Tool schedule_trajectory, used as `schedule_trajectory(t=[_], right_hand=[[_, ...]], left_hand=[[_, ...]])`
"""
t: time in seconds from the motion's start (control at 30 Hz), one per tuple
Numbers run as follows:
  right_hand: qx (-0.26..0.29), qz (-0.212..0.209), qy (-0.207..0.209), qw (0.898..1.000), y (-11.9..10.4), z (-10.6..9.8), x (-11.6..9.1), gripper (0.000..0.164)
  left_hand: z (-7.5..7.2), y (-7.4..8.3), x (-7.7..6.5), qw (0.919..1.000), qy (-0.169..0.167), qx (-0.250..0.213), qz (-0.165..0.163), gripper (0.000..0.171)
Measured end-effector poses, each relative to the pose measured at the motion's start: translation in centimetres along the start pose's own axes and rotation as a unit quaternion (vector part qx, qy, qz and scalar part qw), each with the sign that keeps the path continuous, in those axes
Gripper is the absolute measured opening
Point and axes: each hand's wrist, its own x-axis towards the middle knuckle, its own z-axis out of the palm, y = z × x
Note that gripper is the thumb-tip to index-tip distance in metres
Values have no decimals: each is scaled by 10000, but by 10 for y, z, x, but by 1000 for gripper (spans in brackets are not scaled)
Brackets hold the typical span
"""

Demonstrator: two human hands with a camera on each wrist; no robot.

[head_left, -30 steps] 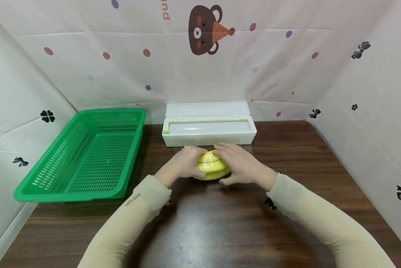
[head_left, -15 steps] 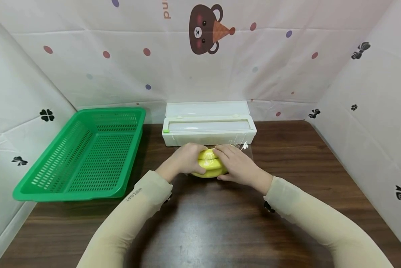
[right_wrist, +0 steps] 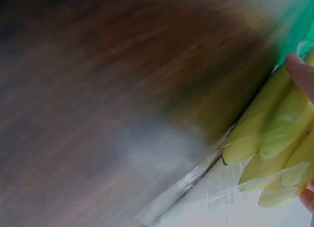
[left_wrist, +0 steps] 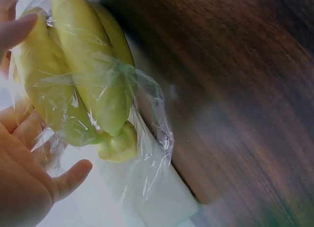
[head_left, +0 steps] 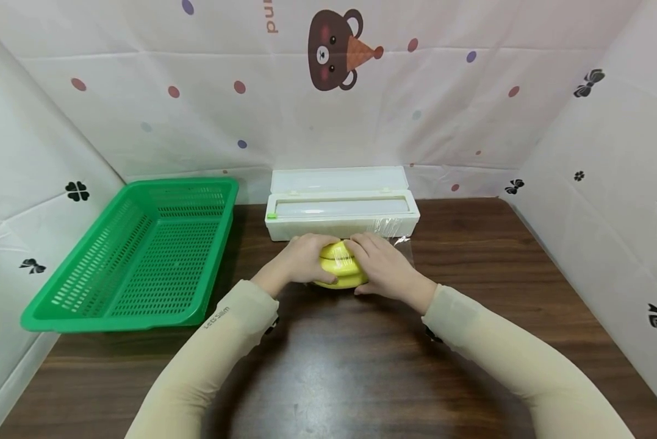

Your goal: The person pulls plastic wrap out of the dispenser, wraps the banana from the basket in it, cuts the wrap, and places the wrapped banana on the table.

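A bunch of yellow bananas (head_left: pixel 340 268) lies on the table under clear cling film (head_left: pixel 402 244). In the head view, my left hand (head_left: pixel 305 259) curls round its left end, thumb at the front. My right hand (head_left: pixel 385 268) holds the right side, fingers over the top. The left wrist view shows the greenish stem end of the bananas (left_wrist: pixel 93 70) with crinkled film draped round it, and my left hand (left_wrist: pixel 24 173) cupped at that end. The right wrist view has the banana tips (right_wrist: pixel 274 138) and my right thumb (right_wrist: pixel 300 75) lying on them; the other right fingers are mostly hidden.
Just behind the hands stands a white cling film dispenser (head_left: pixel 341 228), its lid (head_left: pixel 339 178) raised and a green slider at its left end. A green perforated basket (head_left: pixel 199 292) stands to the left. Patterned sheets (head_left: pixel 471 122) enclose the brown table (head_left: pixel 328 366).
The right hand has shifted a little left and closer to the left hand. The bananas have moved slightly back and left, and loose film now stands up behind the right hand.
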Motion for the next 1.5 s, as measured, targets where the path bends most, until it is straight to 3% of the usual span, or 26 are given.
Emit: schedule_trajectory(t=[0.17, 0.27, 0.33, 0.4, 0.5, 0.63, 0.8, 0.87, 1.1, 1.2, 1.33, 1.5], right_hand=[[-230, -51, -30, 9997, 2, 3, 3, 98], [-189, -68, -50, 9998, 3, 3, 3, 97], [-88, -54, -81, 9999, 3, 2, 4, 96], [22, -35, -72, 10000, 5, 1, 4, 94], [143, -41, -12, 9999, 8, 0, 6, 92], [210, -112, 66, 9997, 10, 0, 7, 90], [364, -14, 37, 9993, 12, 2, 7, 91], [431, 57, 1, 9991, 13, 3, 7, 92], [488, 188, -189, 9985, 13, 2, 8, 109], [384, 218, -253, 9987, 12, 4, 9, 110], [324, 265, -258, 9988, 14, 7, 8, 106], [471, 335, -326, 9978, 19, 8, 7, 100]], left_hand=[[1, -1, -4, 9998, 82, -92, -149, 103], [4, 3, -11, 9969, 516, 577, 131, 104], [10, 10, -16, 9867, 936, 1254, 437, 98], [16, 21, -20, 9706, 1245, 1956, 641, 93], [27, 35, -22, 9533, 1405, 2594, 649, 92], [40, 41, -20, 9383, 1513, 3073, 473, 88], [50, 37, -14, 9169, 1945, 3448, 519, 64], [51, 36, -12, 9129, 2000, 3519, 529, 59], [47, 32, -8, 9181, 1791, 3508, 455, 62], [44, 29, -6, 9208, 1738, 3453, 518, 73], [38, 26, -2, 9302, 1635, 3220, 652, 90], [31, 23, -1, 9488, 1513, 2686, 696, 94]])
